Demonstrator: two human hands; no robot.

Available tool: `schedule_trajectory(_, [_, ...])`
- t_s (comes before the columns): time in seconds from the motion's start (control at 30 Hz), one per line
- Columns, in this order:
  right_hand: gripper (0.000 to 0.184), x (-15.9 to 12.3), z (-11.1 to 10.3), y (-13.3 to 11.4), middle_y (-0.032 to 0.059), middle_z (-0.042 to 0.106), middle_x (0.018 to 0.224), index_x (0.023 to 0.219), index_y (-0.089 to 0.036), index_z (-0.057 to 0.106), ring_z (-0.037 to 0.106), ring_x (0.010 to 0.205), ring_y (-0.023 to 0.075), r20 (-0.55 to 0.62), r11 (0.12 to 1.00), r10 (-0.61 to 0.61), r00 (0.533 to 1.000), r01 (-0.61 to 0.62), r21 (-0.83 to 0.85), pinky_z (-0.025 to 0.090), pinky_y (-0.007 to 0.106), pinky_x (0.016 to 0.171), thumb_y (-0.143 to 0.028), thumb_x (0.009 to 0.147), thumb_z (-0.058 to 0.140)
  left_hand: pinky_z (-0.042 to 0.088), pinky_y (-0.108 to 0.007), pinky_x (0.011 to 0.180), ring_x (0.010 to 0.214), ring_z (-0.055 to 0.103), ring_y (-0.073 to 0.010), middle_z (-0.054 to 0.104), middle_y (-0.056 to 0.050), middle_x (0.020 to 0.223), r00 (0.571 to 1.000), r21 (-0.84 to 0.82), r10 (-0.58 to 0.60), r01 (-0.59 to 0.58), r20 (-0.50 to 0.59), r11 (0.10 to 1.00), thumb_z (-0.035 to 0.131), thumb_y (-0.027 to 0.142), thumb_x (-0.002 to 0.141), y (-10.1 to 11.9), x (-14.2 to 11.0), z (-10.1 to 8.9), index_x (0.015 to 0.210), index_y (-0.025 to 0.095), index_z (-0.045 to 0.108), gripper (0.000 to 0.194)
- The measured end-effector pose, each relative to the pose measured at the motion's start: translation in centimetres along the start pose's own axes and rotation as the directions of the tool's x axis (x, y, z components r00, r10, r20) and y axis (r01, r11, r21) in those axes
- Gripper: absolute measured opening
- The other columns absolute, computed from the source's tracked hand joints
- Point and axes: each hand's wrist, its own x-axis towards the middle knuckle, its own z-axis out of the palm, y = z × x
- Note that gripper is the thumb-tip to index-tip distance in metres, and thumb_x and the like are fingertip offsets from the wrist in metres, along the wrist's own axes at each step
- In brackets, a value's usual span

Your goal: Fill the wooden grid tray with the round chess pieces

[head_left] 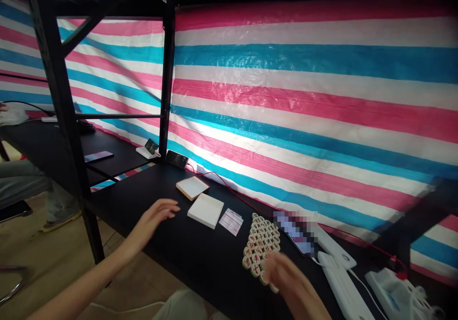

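A cluster of round wooden chess pieces (260,242) with red marks lies on the black table (200,258). My right hand (289,282) rests at the cluster's near edge, blurred, fingers curled over a few pieces. My left hand (157,217) hovers above the table's left part with fingers stretched out, holding nothing. Just beyond it lie a white box lid (205,210), a shallow box tray (192,187) and a folded paper (231,221).
A phone (298,234) lies right of the pieces, white power strips (339,267) beyond. Another phone (176,159) and a red cable (229,189) lie by the striped tarp wall. A black rack post (64,119) stands left; another person's legs (25,186) sit there.
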Motion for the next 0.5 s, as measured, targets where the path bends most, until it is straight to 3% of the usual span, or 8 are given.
schedule_trajectory(0.07, [0.041,5.6,0.3,-0.1,0.0075,0.061,0.106,0.112,-0.026,0.056,0.055,0.101,0.0254,0.043,0.97,-0.145,0.989,0.15,-0.193,0.042,0.045,0.089,-0.047,0.077,0.048,0.042,-0.028,0.077,0.082,0.056,-0.017,0.062,-0.002,0.093,0.993,0.248,0.095,-0.109,0.067,0.963,0.042,0.034,0.083,0.5,3.4,3.0,0.099,0.022,0.056,0.024])
schedule_trajectory(0.13, [0.034,10.9,0.8,0.4,0.0058,0.06,0.109,0.107,-0.023,0.058,0.056,0.096,0.0199,0.152,0.854,-0.2,0.968,0.248,-0.457,0.041,0.035,0.088,-0.032,0.075,0.055,0.04,-0.028,0.074,0.082,0.055,-0.0181,0.06,-0.004,0.086,0.992,0.474,0.126,-0.116,0.011,0.873,0.039,0.028,0.084,0.2,6.1,6.2,0.091,0.018,0.057,0.021])
schedule_trajectory(0.2, [0.04,14.9,1.4,1.3,0.0071,0.06,0.108,0.107,-0.02,0.058,0.054,0.1,0.0194,0.044,0.658,-0.127,0.991,0.117,-0.744,0.037,0.033,0.088,-0.021,0.067,0.063,0.038,-0.029,0.075,0.088,0.053,-0.0199,0.057,-0.007,0.091,0.982,0.627,0.182,-0.111,-0.05,0.771,0.039,0.022,0.084,-0.7,7.7,9.0,0.09,0.015,0.055,0.019])
schedule_trajectory(0.23, [0.045,16.2,1.8,1.8,0.0103,0.059,0.109,0.109,-0.016,0.058,0.051,0.104,0.0222,0.001,0.62,-0.115,0.993,0.073,-0.781,0.034,0.036,0.089,-0.019,0.065,0.065,0.038,-0.029,0.074,0.088,0.053,-0.0201,0.056,-0.008,0.092,0.979,0.662,0.191,-0.096,-0.072,0.743,0.038,0.022,0.085,-1.3,8.2,10.1,0.091,0.015,0.054,0.019])
schedule_trajectory(0.33, [0.047,18.1,2.9,3.5,0.0137,0.059,0.106,0.103,-0.008,0.059,0.048,0.108,0.0251,-0.062,0.564,-0.093,0.994,0.001,-0.826,0.027,0.04,0.089,-0.018,0.059,0.069,0.038,-0.027,0.071,0.087,0.051,-0.0197,0.052,-0.007,0.092,0.968,0.688,0.206,-0.054,-0.14,0.723,0.038,0.021,0.084,-3.0,8.4,12.0,0.095,0.017,0.052,0.018])
schedule_trajectory(0.5, [0.038,18.9,3.7,5.1,0.0136,0.062,0.098,0.087,-0.007,0.061,0.052,0.101,0.0252,-0.115,0.505,-0.06,0.992,-0.069,-0.86,0.029,0.041,0.086,-0.024,0.056,0.074,0.038,-0.026,0.07,0.093,0.047,-0.0204,0.049,-0.006,0.092,0.971,0.679,0.22,-0.101,-0.092,0.727,0.041,0.018,0.082,-4.6,8.2,12.3,0.095,0.019,0.051,0.017])
